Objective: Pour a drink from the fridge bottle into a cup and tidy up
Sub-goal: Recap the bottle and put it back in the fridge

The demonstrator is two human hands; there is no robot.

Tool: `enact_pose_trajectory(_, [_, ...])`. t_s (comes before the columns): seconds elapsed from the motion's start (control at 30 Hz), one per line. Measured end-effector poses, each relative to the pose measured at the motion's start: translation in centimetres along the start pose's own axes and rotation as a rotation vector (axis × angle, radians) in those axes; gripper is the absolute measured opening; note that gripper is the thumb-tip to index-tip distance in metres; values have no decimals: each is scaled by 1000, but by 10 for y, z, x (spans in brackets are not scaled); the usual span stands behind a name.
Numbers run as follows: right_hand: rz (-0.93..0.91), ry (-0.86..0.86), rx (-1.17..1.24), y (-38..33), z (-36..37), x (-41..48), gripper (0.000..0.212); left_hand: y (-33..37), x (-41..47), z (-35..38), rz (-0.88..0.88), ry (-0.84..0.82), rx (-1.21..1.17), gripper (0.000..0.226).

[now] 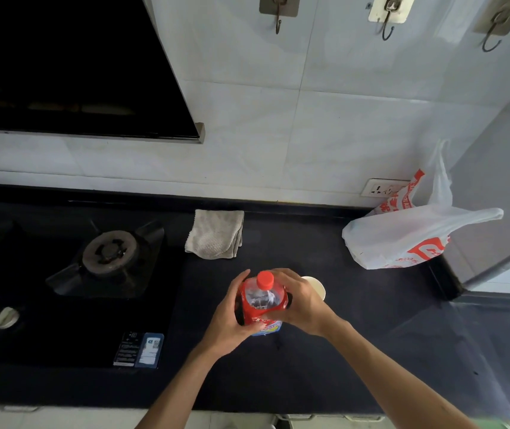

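Observation:
A plastic bottle (261,300) with a red label and a red cap (265,280) stands upright on the dark counter, cap on. My left hand (230,317) wraps its left side and my right hand (298,300) wraps its right side. Just behind my right hand, a white paper cup (317,286) stands on the counter, mostly hidden by my fingers; I cannot see what is inside it.
A grey folded cloth (215,233) lies behind the bottle near the wall. A gas hob (109,253) fills the counter's left. A white and red plastic bag (408,236) sits at the back right, by a wall socket (382,187). Hooks (386,23) hang on the tiled wall.

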State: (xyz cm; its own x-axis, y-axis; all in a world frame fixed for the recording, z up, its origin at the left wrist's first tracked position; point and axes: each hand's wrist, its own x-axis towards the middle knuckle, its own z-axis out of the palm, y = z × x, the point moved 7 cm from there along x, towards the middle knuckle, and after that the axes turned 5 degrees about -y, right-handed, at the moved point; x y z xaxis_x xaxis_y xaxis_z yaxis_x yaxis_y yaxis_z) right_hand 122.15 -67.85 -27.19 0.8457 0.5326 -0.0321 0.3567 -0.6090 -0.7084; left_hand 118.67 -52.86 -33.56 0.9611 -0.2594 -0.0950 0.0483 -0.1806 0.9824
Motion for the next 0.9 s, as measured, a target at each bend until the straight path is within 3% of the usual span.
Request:
enact_pose_trajectory(0.07, [5,55,27,-7,-10,4,74,-9,-6,-9,-55,-6,-5,96])
enact_pose_trajectory(0.17, [9,141,126,-22,-31,13,75,-26,-17,-32,-291,92,-103,78])
enact_pose_trajectory(0.27, [-20,215,214,-51,-58,21,75,-23,-18,-47,-469,195,-559,46])
enact_pose_trajectory(0.33, [-41,247,242,-71,-75,27,73,-8,-13,-54,-525,221,-859,42])
enact_pose_trajectory(0.47, [-74,263,254,-102,-104,40,77,33,4,-73,-473,240,-1067,56])
enact_pose_trajectory(0.9, [-251,218,277,-159,-155,51,70,118,-7,-97,-272,245,-1112,56])
